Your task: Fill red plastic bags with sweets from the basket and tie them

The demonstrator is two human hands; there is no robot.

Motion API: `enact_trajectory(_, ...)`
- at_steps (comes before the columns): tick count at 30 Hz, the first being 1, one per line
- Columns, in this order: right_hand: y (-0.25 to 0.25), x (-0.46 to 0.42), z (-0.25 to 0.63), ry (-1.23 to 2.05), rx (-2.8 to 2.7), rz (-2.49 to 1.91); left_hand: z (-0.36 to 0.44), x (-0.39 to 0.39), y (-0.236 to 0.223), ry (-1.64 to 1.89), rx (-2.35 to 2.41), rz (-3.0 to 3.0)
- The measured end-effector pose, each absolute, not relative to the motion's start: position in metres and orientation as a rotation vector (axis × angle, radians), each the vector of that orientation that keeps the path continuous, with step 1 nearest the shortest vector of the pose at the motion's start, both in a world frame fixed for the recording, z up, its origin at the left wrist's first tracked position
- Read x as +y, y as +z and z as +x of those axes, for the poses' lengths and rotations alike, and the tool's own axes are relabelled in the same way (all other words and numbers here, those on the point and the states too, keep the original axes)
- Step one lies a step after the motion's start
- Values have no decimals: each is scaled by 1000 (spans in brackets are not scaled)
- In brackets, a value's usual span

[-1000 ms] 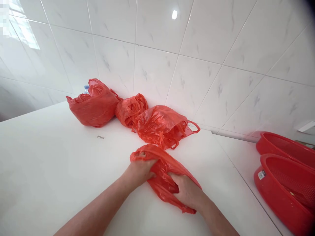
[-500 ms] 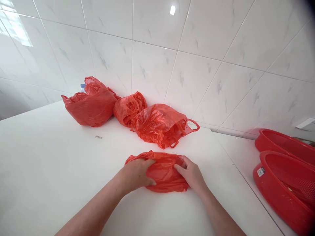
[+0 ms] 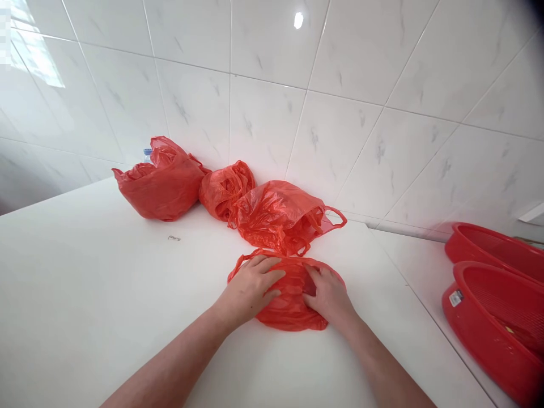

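Note:
A crumpled red plastic bag [image 3: 285,306] lies flattened on the white counter [image 3: 85,294] in front of me. My left hand [image 3: 250,286] rests on its left half with the fingers stretched out flat. My right hand [image 3: 329,294] presses on its right half, fingers bent down into the plastic. Neither hand lifts the bag; both lie on top of it. Just behind it sits another red bag [image 3: 280,218] with its handles showing.
Two more red bags [image 3: 159,184] [image 3: 225,190] stand against the tiled wall, a blue bottle cap [image 3: 147,152] peeking behind the left one. Two red plastic baskets [image 3: 497,323] sit at the right. A small metal bit [image 3: 173,238] lies on the counter.
The bag went from gripped and bunched between both hands to pressed flat on the counter. Both hands shifted a little farther from me and opened onto its top.

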State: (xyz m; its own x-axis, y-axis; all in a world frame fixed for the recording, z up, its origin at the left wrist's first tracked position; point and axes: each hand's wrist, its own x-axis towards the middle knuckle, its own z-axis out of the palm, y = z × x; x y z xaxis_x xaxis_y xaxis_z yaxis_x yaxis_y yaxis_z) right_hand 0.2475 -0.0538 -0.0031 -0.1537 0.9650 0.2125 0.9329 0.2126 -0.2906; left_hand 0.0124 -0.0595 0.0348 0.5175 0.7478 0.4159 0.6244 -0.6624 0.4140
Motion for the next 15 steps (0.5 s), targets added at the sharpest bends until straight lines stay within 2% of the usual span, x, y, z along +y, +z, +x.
enact_trajectory(6, 4, -49, 256, 465, -2154, -1684, 17, -38, 4, 688, 1420, 2452)
enact_trajectory(10, 11, -53, 266, 684, -2006, -1559, 14, -30, -3, 704, 1486, 2362)
enact_trajectory(12, 12, -55, 269, 681, -1890, -1529, 14, -31, -1, 716, 1487, 2366)
enact_trajectory(15, 9, -57, 267, 457, -1818, -1535, 16, -36, 6, 768, 1414, 2450)
